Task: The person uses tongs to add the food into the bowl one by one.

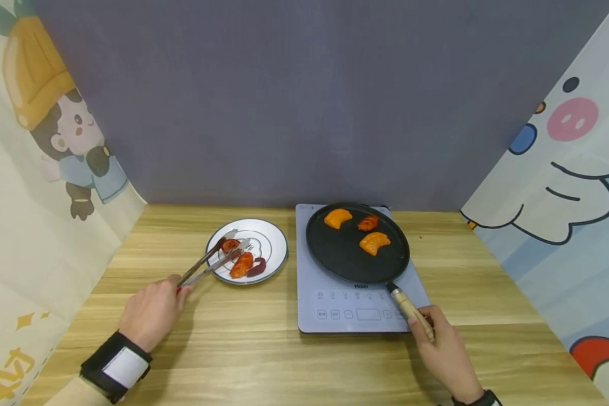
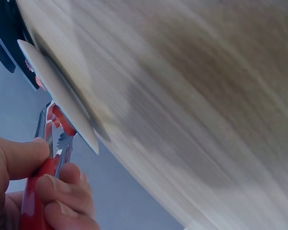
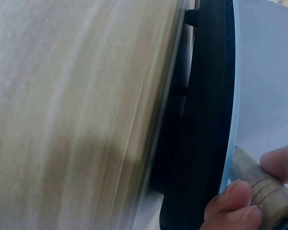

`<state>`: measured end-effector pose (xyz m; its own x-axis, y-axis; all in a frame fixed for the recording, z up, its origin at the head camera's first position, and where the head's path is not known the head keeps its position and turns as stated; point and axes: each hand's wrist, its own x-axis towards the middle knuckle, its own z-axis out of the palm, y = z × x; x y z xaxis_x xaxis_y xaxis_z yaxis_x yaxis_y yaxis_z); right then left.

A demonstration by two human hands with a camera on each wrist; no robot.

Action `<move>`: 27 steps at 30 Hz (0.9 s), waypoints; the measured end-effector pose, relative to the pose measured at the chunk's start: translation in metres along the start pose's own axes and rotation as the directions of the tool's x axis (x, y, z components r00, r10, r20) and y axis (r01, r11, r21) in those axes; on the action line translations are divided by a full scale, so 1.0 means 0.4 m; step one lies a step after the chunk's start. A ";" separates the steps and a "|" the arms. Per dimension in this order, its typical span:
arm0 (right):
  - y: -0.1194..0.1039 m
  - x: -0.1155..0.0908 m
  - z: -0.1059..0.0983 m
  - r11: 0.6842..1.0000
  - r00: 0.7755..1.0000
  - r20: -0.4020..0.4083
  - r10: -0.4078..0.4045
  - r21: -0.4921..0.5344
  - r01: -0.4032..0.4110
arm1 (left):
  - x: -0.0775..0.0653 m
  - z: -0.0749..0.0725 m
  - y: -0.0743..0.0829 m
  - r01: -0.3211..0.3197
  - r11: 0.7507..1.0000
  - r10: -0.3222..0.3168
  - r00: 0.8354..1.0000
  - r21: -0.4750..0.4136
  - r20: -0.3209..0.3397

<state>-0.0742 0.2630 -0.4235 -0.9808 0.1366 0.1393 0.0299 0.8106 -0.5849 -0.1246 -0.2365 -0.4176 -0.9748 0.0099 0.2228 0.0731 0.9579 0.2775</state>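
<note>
My left hand [image 1: 152, 307] grips metal tongs [image 1: 195, 273] with red handles [image 2: 36, 203], thumb on one side and fingers on the other. The tongs' arms reach over a white blue-rimmed plate [image 1: 276, 242], with a reddish round food piece [image 1: 230, 245] between the tips. Nearer on the plate lie an orange-red piece [image 1: 241, 265] and a dark red curved piece [image 1: 257, 267]. In my right hand [image 1: 446, 349] is the wooden handle [image 1: 408, 307] of a flat black pan [image 1: 335, 256]. Two orange pieces, one left [image 1: 338, 218] and one right [image 1: 375, 243], and a smaller red piece [image 1: 367, 223] lie in it.
Under the pan sits a white induction cooker [image 1: 312, 310], its button panel facing me. Both stand on a wood-grain table [image 1: 243, 349]. A grey panel [image 1: 304, 113] rises behind, and cartoon-printed cloths [image 1: 10, 225] flank the table on both sides.
</note>
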 end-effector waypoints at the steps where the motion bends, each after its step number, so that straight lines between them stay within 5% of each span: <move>1: 0.000 0.000 0.000 1.000 1.000 -0.002 -0.003 0.000 0.003 | 0.000 0.000 0.000 -0.002 1.000 0.002 1.000 0.000 0.000; 16: 0.001 -0.001 0.001 1.000 1.000 -0.014 -0.016 0.013 0.017 | 0.007 -0.002 0.015 -0.075 0.997 0.075 0.994 0.007 -0.074; 27: 0.000 0.000 -0.002 1.000 1.000 0.008 0.004 0.005 -0.004 | 0.030 -0.005 0.067 -0.113 0.993 0.115 0.988 0.023 -0.105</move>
<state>-0.0741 0.2633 -0.4228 -0.9821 0.1357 0.1305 0.0332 0.8072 -0.5893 -0.1338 -0.2113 -0.4057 -0.9323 0.0892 0.3504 0.1775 0.9572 0.2287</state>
